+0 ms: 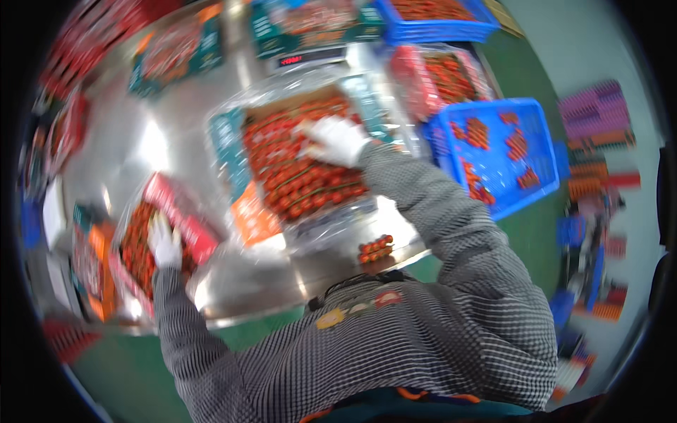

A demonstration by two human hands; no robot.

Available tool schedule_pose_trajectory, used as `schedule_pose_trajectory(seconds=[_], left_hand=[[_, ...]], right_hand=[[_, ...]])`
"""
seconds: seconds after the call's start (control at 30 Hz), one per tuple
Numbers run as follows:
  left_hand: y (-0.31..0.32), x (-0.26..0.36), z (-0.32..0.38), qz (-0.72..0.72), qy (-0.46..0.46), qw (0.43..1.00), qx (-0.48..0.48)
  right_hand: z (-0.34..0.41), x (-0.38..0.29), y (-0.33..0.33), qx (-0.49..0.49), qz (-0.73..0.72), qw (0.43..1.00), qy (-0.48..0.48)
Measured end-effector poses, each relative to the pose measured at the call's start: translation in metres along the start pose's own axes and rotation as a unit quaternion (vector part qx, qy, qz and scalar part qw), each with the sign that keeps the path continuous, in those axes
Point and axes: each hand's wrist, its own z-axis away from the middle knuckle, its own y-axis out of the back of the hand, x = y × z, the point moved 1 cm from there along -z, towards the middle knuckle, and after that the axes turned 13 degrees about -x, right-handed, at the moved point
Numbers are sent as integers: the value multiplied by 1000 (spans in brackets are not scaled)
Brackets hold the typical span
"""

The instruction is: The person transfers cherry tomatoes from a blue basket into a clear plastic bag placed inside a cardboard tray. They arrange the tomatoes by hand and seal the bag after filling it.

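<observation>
A cardboard box of cherry tomatoes on the vine [296, 169], lined with clear plastic film, stands in the middle of the metal table. My right hand [336, 140], in a white glove, rests over the tomatoes at the box's upper right; whether its fingers grip any is blurred. At the lower left, my gloved left hand [165, 243] lies on loose-looking tomatoes in a pink-edged box [138, 248], and its grip is not clear. A small bunch of cherry tomatoes [376, 249] lies on the table's near edge. Behind the middle box a scale display [312, 57] glows red.
A blue plastic crate [547, 158] with several tomato bunches stands at the right. Behind it are another pink-edged tomato box [415, 79] and a blue crate of tomatoes [439, 31]. Green printed boxes [211, 50] line the far side; a green and orange box [103, 264] stands far left.
</observation>
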Motion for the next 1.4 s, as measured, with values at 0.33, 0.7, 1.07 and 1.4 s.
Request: schedule_pose_trajectory(seconds=[0.33,0.7,1.07,1.4], left_hand=[[122,39,-4,-40,-29,990,133],[231,451,39,182,-186,917,304],[196,822,106,287,-314,902,68],[103,1104,3,384,-426,802,-168]], right_hand=[[169,58,17,324,-92,940,49],[506,497,-61,310,-8,861,-403],[480,708,8,27,228,928,-292],[574,701,42,284,-213,876,-327]])
